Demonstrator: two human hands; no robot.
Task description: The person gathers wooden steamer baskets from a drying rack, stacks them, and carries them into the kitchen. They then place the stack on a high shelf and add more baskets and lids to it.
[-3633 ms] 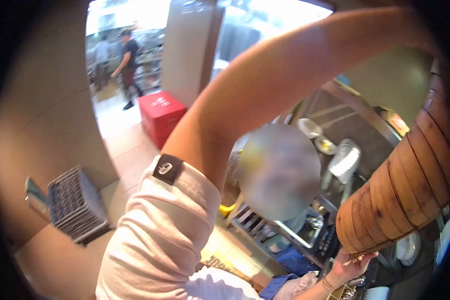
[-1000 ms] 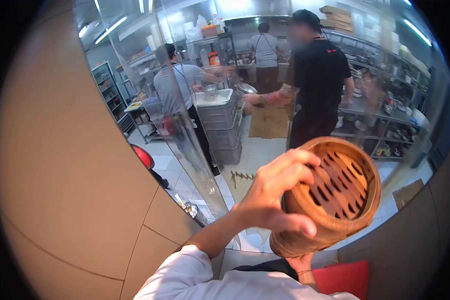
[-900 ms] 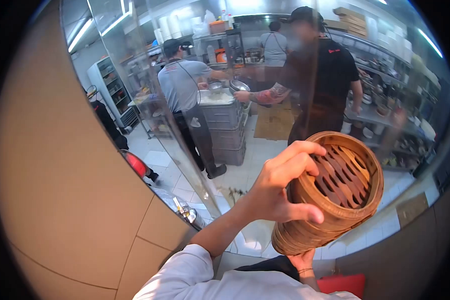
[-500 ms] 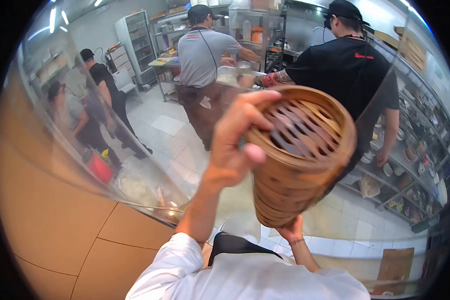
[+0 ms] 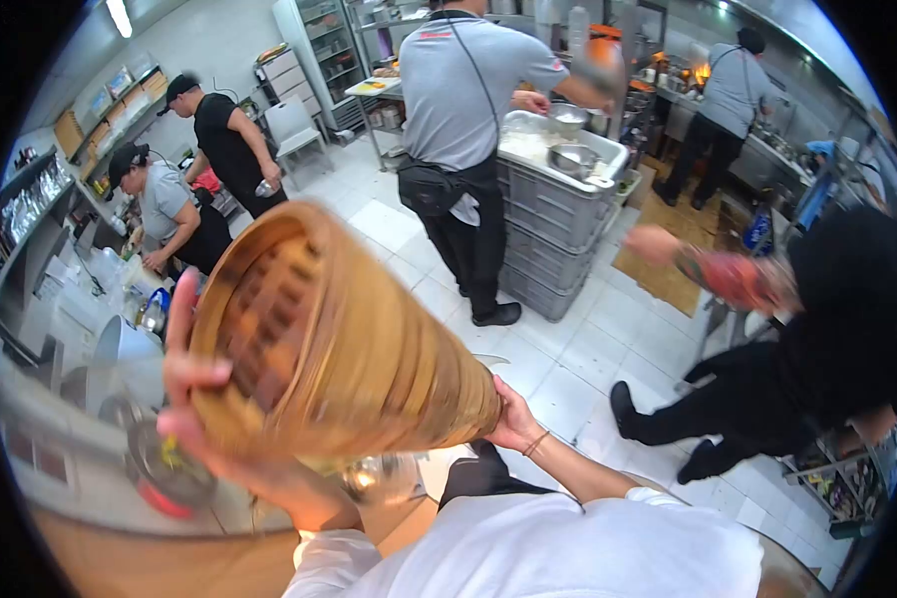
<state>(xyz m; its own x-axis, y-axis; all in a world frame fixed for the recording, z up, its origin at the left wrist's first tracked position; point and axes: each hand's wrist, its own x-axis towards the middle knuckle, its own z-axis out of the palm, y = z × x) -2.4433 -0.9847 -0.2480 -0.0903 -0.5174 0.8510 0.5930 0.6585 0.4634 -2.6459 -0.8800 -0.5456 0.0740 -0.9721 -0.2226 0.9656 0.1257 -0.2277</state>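
Note:
A tall stack of bamboo steamer baskets (image 5: 399,349) is tilted nearly on its side in front of my chest, blurred by motion. Its slatted end (image 5: 269,319) faces up and to the left. My left hand (image 5: 219,424) grips the rim at that end, fingers spread over the edge. At the narrower-looking far end, my right hand (image 5: 513,417) supports the stack from below, fingers curled against the bottom. The inside of the baskets is hidden.
Stacked grey crates (image 5: 553,214) with metal bowls stand ahead, beside a person in a grey shirt (image 5: 448,90). At right, a person in black (image 5: 847,299) is close by. Two people work at the left near a counter (image 5: 80,309). White tiled floor (image 5: 548,369) lies between.
The steamer stack has swung left and tipped further over, with both hands still on it. My view has turned, and the person in black now appears further right.

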